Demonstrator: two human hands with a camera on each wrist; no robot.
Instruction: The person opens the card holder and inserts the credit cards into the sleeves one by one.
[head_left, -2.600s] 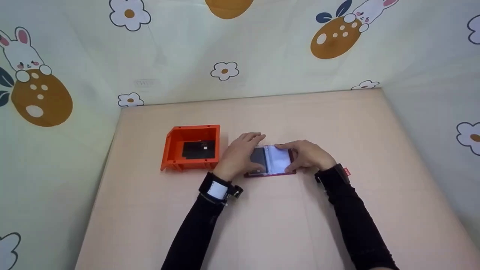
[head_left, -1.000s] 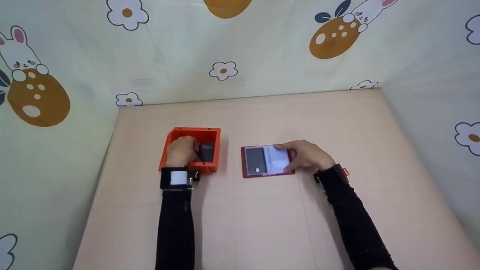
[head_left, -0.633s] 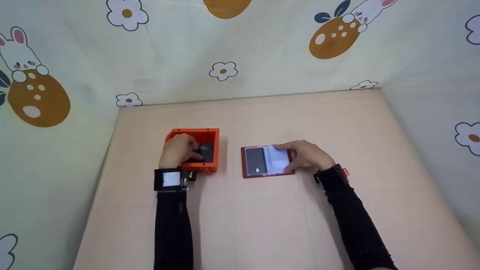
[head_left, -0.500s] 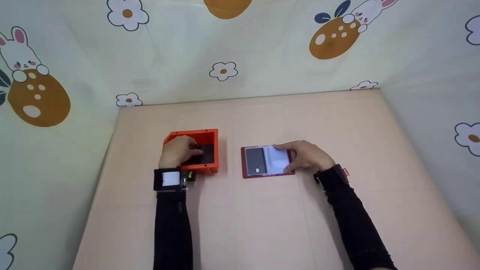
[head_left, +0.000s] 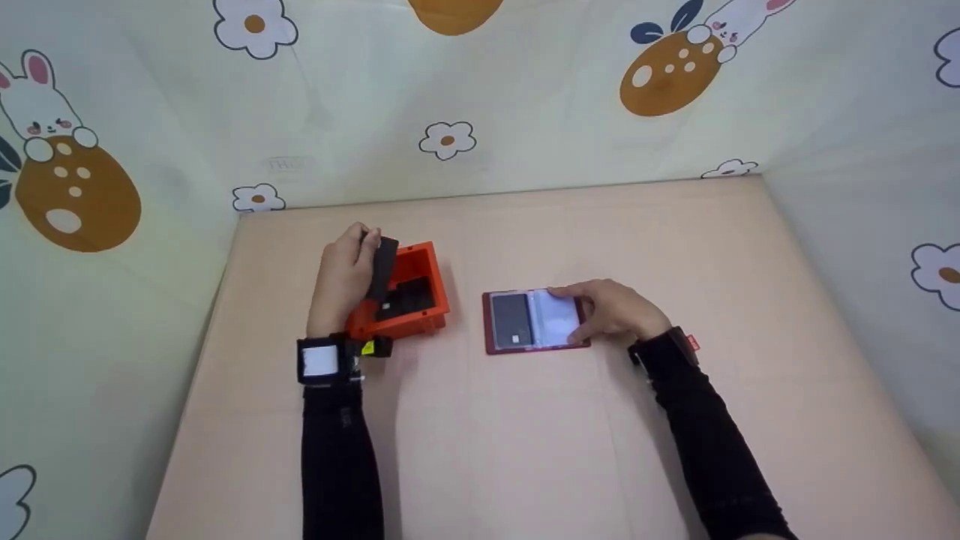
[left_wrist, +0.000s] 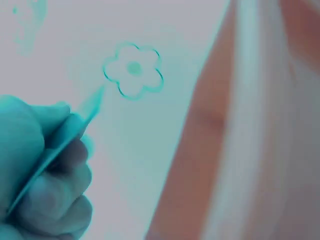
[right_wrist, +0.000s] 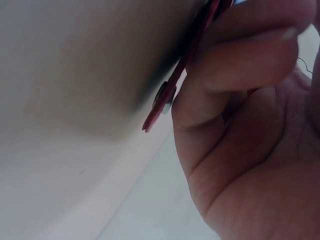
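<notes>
My left hand (head_left: 345, 277) pinches a black card (head_left: 384, 264) at the left side of an orange bin (head_left: 442, 306). In the left wrist view the card (left_wrist: 65, 142) shows nearly edge-on between thumb and curled fingers. More black cards (head_left: 411, 298) lie inside the bin; one has a small pale chip. To the right, a card holder (head_left: 487, 324) with a dark red cover lies spread out on the table. Its left clear sleeve contains a dark card (head_left: 511, 321); the right sleeve looks pale. My right hand (head_left: 619, 309) grips the holder's right edge, and a snap button (right_wrist: 166, 95) shows there.
The peach-coloured table (head_left: 517, 435) has a patterned curtain (head_left: 360, 97) along its back and both sides. Between bin and card holder runs a strip of bare tabletop. Black straps with devices (head_left: 321, 361) sit on both wrists.
My left hand went from the card holder into the bin, then rose up and left with a black card. The bin has turned slightly. My right hand stays on the holder.
</notes>
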